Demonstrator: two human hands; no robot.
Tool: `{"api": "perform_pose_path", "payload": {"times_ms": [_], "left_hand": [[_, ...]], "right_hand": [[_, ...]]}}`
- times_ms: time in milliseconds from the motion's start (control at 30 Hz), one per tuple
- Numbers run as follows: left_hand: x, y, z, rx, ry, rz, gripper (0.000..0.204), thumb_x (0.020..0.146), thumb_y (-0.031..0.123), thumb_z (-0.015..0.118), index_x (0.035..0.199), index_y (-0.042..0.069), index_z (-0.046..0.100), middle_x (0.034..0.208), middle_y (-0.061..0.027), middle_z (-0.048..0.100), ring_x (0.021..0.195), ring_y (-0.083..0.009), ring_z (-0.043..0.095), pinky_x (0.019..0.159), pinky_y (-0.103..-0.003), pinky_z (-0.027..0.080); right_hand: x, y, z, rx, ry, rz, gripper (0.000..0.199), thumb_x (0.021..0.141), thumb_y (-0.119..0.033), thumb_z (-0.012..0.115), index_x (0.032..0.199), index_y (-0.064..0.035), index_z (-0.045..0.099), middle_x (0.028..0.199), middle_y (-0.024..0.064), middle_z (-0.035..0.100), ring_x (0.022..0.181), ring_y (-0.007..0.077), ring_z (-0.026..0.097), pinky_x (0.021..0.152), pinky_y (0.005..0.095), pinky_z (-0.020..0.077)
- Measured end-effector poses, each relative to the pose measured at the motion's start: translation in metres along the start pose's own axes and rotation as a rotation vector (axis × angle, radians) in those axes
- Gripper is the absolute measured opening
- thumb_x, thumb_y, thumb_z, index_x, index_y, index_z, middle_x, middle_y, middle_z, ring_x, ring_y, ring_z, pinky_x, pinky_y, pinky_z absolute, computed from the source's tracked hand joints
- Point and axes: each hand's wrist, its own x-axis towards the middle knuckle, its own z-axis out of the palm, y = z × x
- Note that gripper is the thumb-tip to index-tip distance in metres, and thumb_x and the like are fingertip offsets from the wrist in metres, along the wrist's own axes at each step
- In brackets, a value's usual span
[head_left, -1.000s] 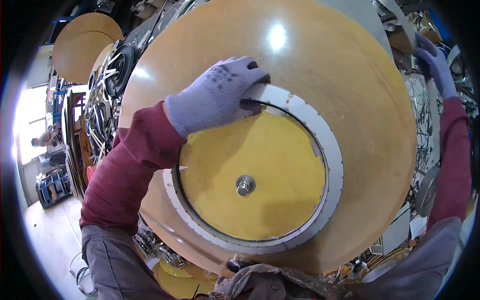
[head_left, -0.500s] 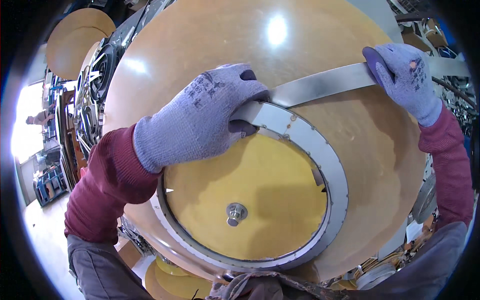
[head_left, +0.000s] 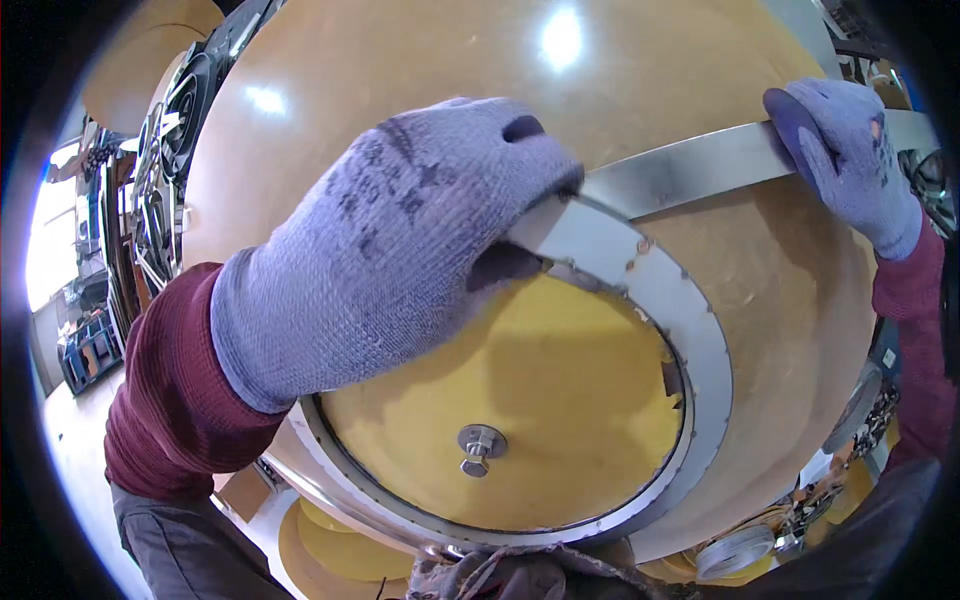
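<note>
My left hand [head_left: 410, 240], in a lavender knit glove, is closed over the upper edge of a flat metal ring [head_left: 705, 340]. Its thumb lies on the ring's inner side, and its fingers cover the place where a long metal strip [head_left: 700, 172] meets the ring. How the two join there is hidden. Off to the right, my gloved right hand [head_left: 850, 160] grips that strip, thumb on the near face, with a tail running past it. Small brownish spots dot the ring. Inside it lies a yellow disc [head_left: 570, 400] with a bolt and washer [head_left: 481, 448] at its centre.
Beneath the ring spreads a large tan round sheet [head_left: 380, 60]. Metal rings and parts [head_left: 180, 130] are stacked at the left, near a blue rack [head_left: 88, 350]. Yellow discs [head_left: 345, 545] lie low in front. Coiled rings and scraps [head_left: 735, 550] crowd the lower right.
My right hand has shifted a little to the right along with the strip. The left hand looks larger and nearer, still on the ring. The whole view has tilted slightly.
</note>
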Motion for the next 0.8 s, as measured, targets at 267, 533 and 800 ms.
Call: {"api": "perform_pose_path", "payload": {"times_ms": [267, 533, 800], "left_hand": [[0.011, -0.007, -0.006, -0.059, -0.128, 0.023, 0.042, 0.065, 0.014, 0.074, 0.102, 0.006, 0.056, 0.091, -0.0135, 0.059, 0.086, -0.0338, 0.058, 0.076, -0.040, 0.047], [0.024, 0.000, -0.008, -0.094, -0.283, -0.065, 0.038, 0.066, 0.022, 0.074, 0.097, 0.005, 0.059, 0.092, -0.0138, 0.057, 0.091, -0.0327, 0.056, 0.080, -0.039, 0.045], [0.035, -0.010, -0.015, -0.212, -0.438, -0.201, 0.045, 0.065, 0.023, 0.078, 0.099, 0.001, 0.061, 0.089, -0.0110, 0.061, 0.082, -0.0199, 0.058, 0.073, -0.032, 0.046]], "right_hand": [[0.003, -0.006, 0.025, -0.009, 0.046, -0.020, 0.022, 0.077, -0.020, 0.069, 0.093, -0.0056, 0.067, 0.081, 0.0110, 0.066, 0.077, 0.0286, 0.063, 0.073, 0.0374, 0.0496], [-0.034, -0.035, -0.002, 0.138, 0.037, 0.299, 0.018, 0.081, -0.021, 0.064, 0.086, -0.0035, 0.066, 0.072, 0.0134, 0.063, 0.066, 0.0287, 0.062, 0.061, 0.0354, 0.0489], [-0.159, -0.140, -0.054, 0.231, 0.059, 0.823, 0.014, 0.080, -0.012, 0.061, 0.071, -0.0012, 0.058, 0.060, 0.0132, 0.050, 0.053, 0.0270, 0.050, 0.051, 0.0362, 0.0370]]}}
